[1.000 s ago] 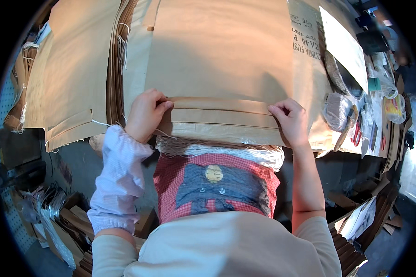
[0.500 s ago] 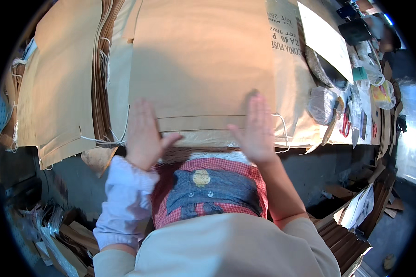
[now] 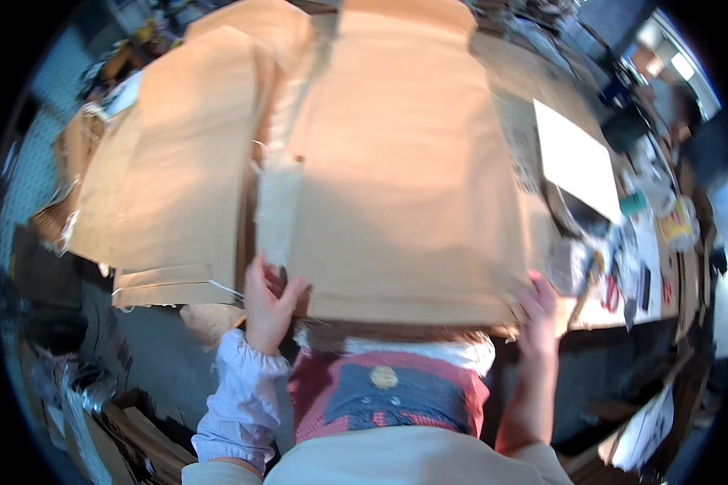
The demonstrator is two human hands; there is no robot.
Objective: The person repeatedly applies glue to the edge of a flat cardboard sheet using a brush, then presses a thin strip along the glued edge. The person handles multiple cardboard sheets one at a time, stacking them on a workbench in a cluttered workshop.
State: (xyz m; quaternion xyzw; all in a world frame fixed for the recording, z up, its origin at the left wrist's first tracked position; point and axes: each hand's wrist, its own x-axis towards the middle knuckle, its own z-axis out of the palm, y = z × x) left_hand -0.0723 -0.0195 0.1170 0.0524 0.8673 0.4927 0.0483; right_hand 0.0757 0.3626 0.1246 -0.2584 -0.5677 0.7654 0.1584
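Brown kraft-paper sack, large, flat and rectangular: lies across the worktop directly in front of the person, its near edge at the table's front. Left hand, fingers curled, pinches the near left corner of the sack beside a pale folded paper strip. Right hand, fingers bent over the near right corner, grips that edge. A hold at both near corners probably keeps the sheet taut and square while it is handled.

Second brown paper sack, same kind: lies flat just left of the first, partly overlapped by it, loose threads at its near edge.

White rectangular sheet: rests right of the held sack, apart from it.

Small tools and packets: clustered at the far right of the worktop, too blurred to identify.
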